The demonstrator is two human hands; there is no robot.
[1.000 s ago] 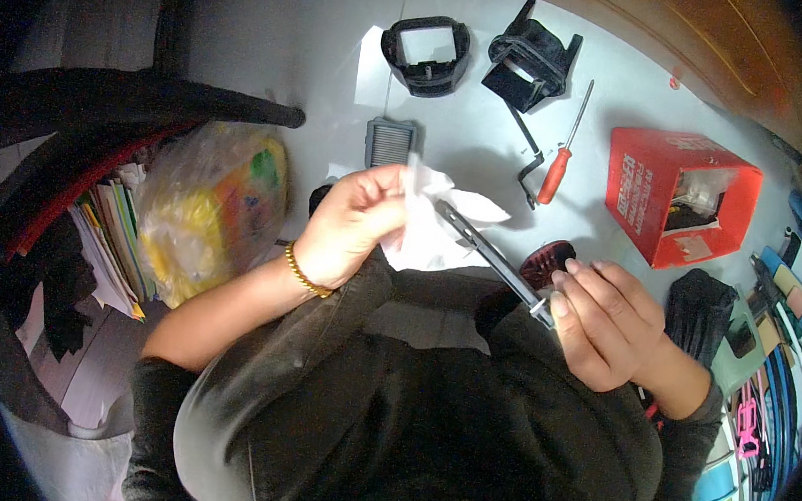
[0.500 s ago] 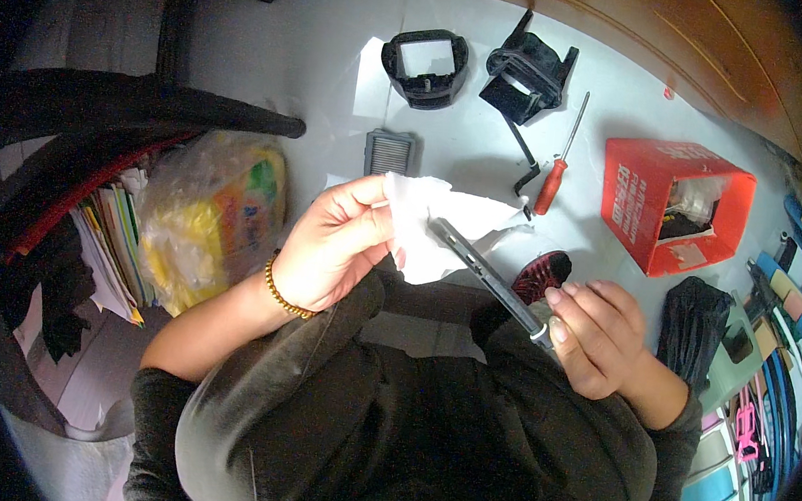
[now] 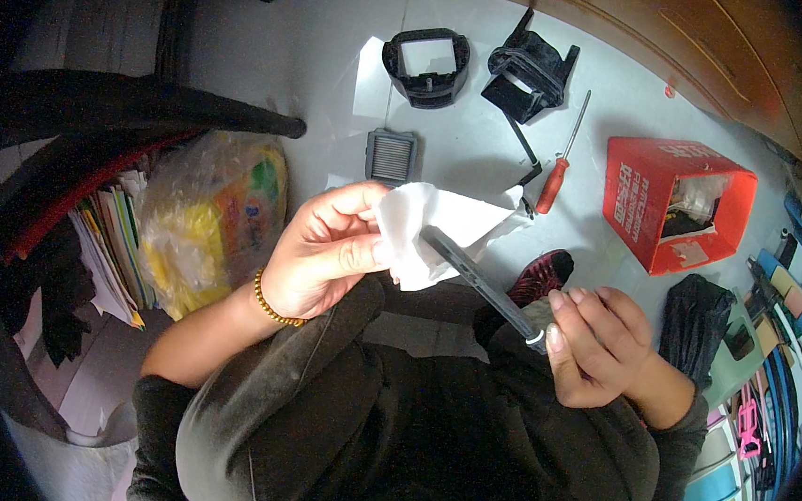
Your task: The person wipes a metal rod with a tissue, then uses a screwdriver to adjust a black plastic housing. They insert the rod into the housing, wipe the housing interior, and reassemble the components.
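Note:
My left hand (image 3: 321,249) pinches a white sheet of tissue (image 3: 456,208) above my knees, thumb on the near side. In my right hand (image 3: 601,346) is one end of a slim dark grey bar-shaped part (image 3: 485,281), gripped between thumb and fingers near a pale ring. The bar slants up to the left, and its far end overlaps the tissue. Whether it touches the tissue I cannot tell. Beyond my hands a grey pleated filter-like piece (image 3: 391,156) lies on the floor.
Two black plastic housings (image 3: 425,90) (image 3: 528,72) lie farther off, near a thin black rod (image 3: 522,142) and a red-handled screwdriver (image 3: 552,187). A red box (image 3: 633,198) stands on the right beside a black bag (image 3: 694,321). Leftward sit a plastic bag (image 3: 205,226) and upright papers (image 3: 119,247).
My left hand has shifted slightly left, and the tissue's folds lie differently. The bar's far end has moved a little left and down with my right hand still on it.

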